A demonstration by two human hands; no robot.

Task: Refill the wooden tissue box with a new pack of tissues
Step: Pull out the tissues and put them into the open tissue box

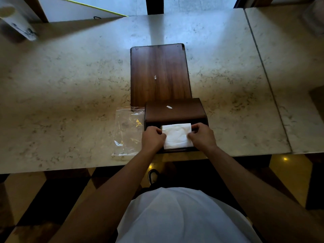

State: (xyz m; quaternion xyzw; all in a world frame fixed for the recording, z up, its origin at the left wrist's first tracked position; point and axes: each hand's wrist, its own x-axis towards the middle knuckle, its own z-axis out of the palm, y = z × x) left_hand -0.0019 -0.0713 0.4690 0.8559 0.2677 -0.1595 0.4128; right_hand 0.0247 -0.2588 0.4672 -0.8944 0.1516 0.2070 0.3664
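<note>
A dark wooden tissue box (175, 112) lies near the front edge of the marble table, its open side facing me. A white stack of tissues (176, 136) sits partly inside the opening and sticks out toward me. My left hand (152, 137) grips the stack's left edge and my right hand (201, 135) grips its right edge. The box's flat wooden panel (158, 74) lies on the table just behind the box. An empty clear plastic wrapper (128, 132) lies flat to the left of the box.
The marble table (70, 85) has a seam on the right (266, 76). A white cup-like object (17, 23) stands at the far left corner. A white board (78, 9) leans at the back. My shoe (152, 176) shows below the table edge.
</note>
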